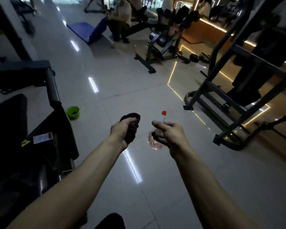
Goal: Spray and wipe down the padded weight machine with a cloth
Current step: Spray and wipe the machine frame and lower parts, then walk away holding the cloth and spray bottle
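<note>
Two grips, left hand [120,131] clenching bunched dark cloth [131,119], right hand [170,135] clutching clear red-capped spray bottle [154,143]

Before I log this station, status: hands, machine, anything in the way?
Left hand grips dark cloth. Right hand holds spray bottle. Padded machine at left, untouched. Green bucket on floor beside it.

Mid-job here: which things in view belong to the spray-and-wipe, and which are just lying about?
For the job: dark cloth in the left hand; spray bottle in the right hand; padded machine at left.
Just about: green bucket on the floor (use unclear); blue mat; steel frame at right; seated person far off.
</note>
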`<state>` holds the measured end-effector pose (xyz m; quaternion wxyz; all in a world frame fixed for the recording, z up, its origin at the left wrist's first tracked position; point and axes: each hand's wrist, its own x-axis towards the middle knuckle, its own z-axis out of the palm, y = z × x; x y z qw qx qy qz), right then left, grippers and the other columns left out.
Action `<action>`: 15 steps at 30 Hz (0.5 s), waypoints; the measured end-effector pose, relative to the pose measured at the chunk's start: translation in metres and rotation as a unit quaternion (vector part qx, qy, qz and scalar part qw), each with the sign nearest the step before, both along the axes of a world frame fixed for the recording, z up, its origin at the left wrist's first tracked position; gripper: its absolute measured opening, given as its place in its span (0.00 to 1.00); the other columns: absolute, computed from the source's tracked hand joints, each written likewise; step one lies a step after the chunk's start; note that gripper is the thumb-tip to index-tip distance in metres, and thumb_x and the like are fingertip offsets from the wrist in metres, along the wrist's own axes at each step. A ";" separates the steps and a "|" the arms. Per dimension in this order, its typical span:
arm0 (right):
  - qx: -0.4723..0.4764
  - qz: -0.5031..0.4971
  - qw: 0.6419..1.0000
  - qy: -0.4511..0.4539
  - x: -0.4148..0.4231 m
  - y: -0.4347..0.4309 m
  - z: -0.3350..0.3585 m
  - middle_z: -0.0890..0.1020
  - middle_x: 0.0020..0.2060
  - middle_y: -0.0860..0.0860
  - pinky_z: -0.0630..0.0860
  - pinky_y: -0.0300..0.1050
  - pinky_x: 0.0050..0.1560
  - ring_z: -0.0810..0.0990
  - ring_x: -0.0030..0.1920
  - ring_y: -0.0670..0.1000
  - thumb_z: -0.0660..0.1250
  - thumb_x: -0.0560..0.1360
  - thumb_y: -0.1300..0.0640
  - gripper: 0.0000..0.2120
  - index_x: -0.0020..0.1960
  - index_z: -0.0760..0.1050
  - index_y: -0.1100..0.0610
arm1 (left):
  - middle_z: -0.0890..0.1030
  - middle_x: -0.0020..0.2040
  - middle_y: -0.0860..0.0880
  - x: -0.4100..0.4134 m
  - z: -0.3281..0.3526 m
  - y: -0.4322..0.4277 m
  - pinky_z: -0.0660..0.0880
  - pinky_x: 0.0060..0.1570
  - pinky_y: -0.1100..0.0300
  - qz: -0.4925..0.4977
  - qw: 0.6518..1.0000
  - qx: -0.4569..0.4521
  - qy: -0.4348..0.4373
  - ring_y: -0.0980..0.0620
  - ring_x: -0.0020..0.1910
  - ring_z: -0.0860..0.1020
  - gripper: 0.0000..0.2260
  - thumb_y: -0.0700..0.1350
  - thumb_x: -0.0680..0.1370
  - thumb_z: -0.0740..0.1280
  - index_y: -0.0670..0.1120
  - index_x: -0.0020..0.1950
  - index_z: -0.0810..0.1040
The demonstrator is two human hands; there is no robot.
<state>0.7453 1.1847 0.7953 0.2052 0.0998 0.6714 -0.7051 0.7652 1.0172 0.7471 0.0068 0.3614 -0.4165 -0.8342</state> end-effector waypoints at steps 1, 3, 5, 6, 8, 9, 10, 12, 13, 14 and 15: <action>-0.012 0.015 1.000 -0.010 -0.023 -0.006 -0.005 0.70 0.41 0.61 0.80 0.49 0.40 0.72 0.40 0.59 0.76 0.75 0.63 0.10 0.52 0.77 0.64 | 0.77 0.38 0.46 -0.021 -0.004 -0.008 0.64 0.27 0.64 0.006 1.000 0.001 0.001 0.51 0.31 0.69 0.02 0.41 0.74 0.73 0.44 0.46 0.85; -0.011 0.047 0.999 -0.023 -0.076 -0.029 -0.016 0.70 0.42 0.61 0.82 0.44 0.39 0.73 0.42 0.60 0.76 0.75 0.62 0.10 0.51 0.77 0.63 | 0.77 0.38 0.46 -0.068 -0.014 -0.032 0.64 0.26 0.65 0.024 1.000 0.001 -0.004 0.52 0.31 0.69 0.03 0.41 0.74 0.73 0.44 0.46 0.85; -0.008 0.079 0.996 -0.026 -0.122 -0.056 -0.026 0.70 0.42 0.61 0.81 0.45 0.42 0.73 0.44 0.60 0.76 0.75 0.62 0.11 0.52 0.76 0.64 | 0.78 0.38 0.45 -0.110 -0.023 -0.057 0.65 0.25 0.65 0.049 0.999 0.000 -0.014 0.51 0.31 0.70 0.03 0.41 0.74 0.74 0.43 0.46 0.83; -0.011 0.091 0.996 -0.024 -0.150 -0.073 -0.030 0.70 0.42 0.61 0.80 0.46 0.44 0.72 0.44 0.60 0.76 0.75 0.63 0.11 0.52 0.76 0.64 | 0.78 0.37 0.45 -0.134 -0.026 -0.072 0.64 0.24 0.65 0.060 0.998 0.002 -0.012 0.51 0.31 0.70 0.02 0.40 0.74 0.73 0.43 0.46 0.83; -0.007 0.104 0.994 -0.034 -0.207 -0.112 -0.037 0.72 0.39 0.62 0.77 0.50 0.47 0.73 0.43 0.60 0.77 0.74 0.63 0.11 0.51 0.77 0.65 | 0.77 0.36 0.47 -0.187 -0.034 -0.107 0.63 0.23 0.66 0.069 0.998 0.008 -0.006 0.52 0.31 0.68 0.00 0.40 0.76 0.72 0.45 0.45 0.82; 0.001 0.118 0.992 -0.037 -0.248 -0.140 -0.038 0.74 0.37 0.62 0.76 0.50 0.46 0.75 0.41 0.59 0.77 0.74 0.62 0.11 0.51 0.77 0.65 | 0.77 0.35 0.47 -0.224 -0.038 -0.132 0.62 0.23 0.67 0.072 0.997 0.018 -0.002 0.53 0.31 0.67 0.01 0.40 0.76 0.71 0.45 0.45 0.83; 0.009 0.124 0.992 -0.034 -0.262 -0.151 -0.037 0.76 0.36 0.61 0.77 0.49 0.44 0.76 0.40 0.58 0.77 0.74 0.61 0.11 0.51 0.77 0.64 | 0.76 0.35 0.48 -0.237 -0.039 -0.143 0.61 0.22 0.67 0.073 0.997 0.023 -0.005 0.54 0.30 0.66 0.02 0.41 0.76 0.71 0.46 0.45 0.83; 0.014 0.149 0.988 -0.029 -0.313 -0.190 -0.031 0.77 0.36 0.62 0.77 0.47 0.41 0.77 0.38 0.58 0.77 0.74 0.60 0.12 0.49 0.76 0.63 | 0.74 0.35 0.49 -0.284 -0.035 -0.182 0.59 0.22 0.68 0.076 0.997 0.027 0.002 0.55 0.28 0.65 0.03 0.41 0.76 0.70 0.47 0.46 0.84; 0.021 0.170 0.985 -0.022 -0.339 -0.211 -0.026 0.76 0.36 0.62 0.76 0.48 0.41 0.76 0.38 0.57 0.77 0.74 0.59 0.12 0.48 0.76 0.62 | 0.73 0.35 0.49 -0.307 -0.031 -0.202 0.59 0.22 0.68 0.082 0.996 0.027 0.004 0.55 0.28 0.64 0.03 0.41 0.76 0.70 0.47 0.46 0.84; 0.028 0.187 0.982 -0.014 -0.363 -0.230 -0.023 0.75 0.36 0.62 0.75 0.48 0.41 0.74 0.38 0.57 0.77 0.74 0.58 0.12 0.47 0.75 0.62 | 0.73 0.34 0.50 -0.327 -0.028 -0.220 0.59 0.22 0.68 0.090 0.996 0.026 0.006 0.55 0.28 0.64 0.03 0.41 0.77 0.69 0.47 0.45 0.83; 0.040 0.199 0.979 0.000 -0.384 -0.247 -0.019 0.73 0.36 0.62 0.73 0.48 0.39 0.74 0.36 0.57 0.77 0.74 0.57 0.13 0.46 0.74 0.61 | 0.74 0.33 0.50 -0.344 -0.024 -0.235 0.59 0.21 0.68 0.098 0.995 0.023 0.005 0.55 0.28 0.64 0.04 0.41 0.77 0.69 0.47 0.44 0.83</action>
